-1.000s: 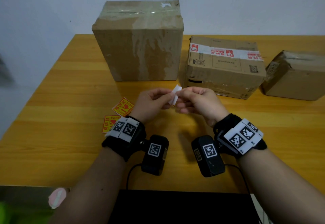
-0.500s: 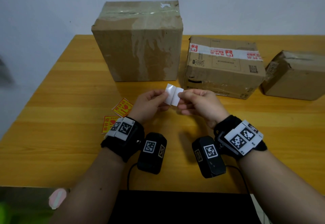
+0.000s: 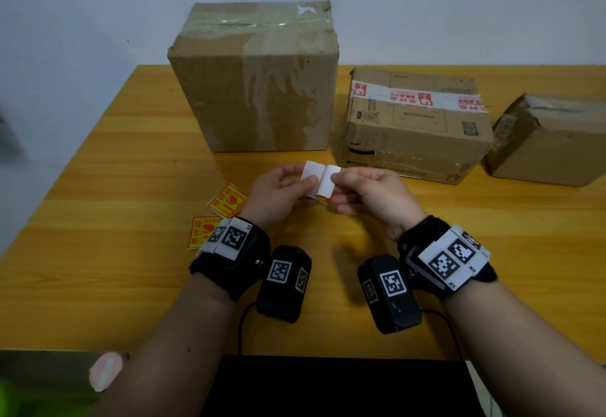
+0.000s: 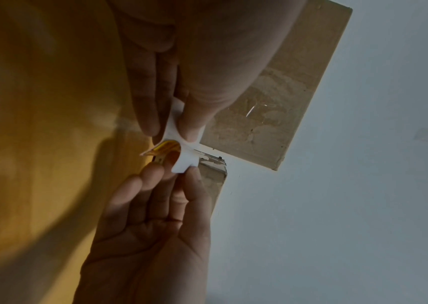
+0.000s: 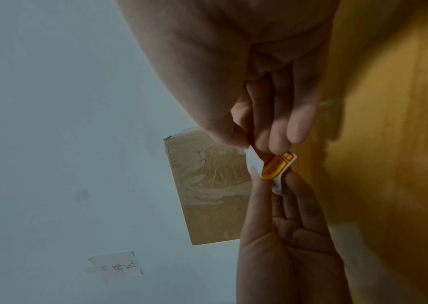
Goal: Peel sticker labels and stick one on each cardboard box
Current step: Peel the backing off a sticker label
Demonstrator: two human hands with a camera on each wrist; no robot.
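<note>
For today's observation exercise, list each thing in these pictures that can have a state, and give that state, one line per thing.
Left hand: pinches the white backing.
Right hand: pinches the other side of the label.
Sticker label: held above the table, bent, yellow sticker partly peeled.
Two spare stickers: flat on the table, unpeeled.
Tall cardboard box: taped shut, no sticker visible.
Middle cardboard box: taped shut, no yellow sticker visible.
Right cardboard box: closed, no sticker visible.

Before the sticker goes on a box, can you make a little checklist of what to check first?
1. Left hand pinches the white backing: ok.
2. Right hand pinches the other side: ok.
3. Yellow sticker fully off the backing: not ok, only partly peeled.
4. Big box front bare: ok.
5. Spare stickers on the table: ok.
6. Sticky side clean: cannot tell.
</note>
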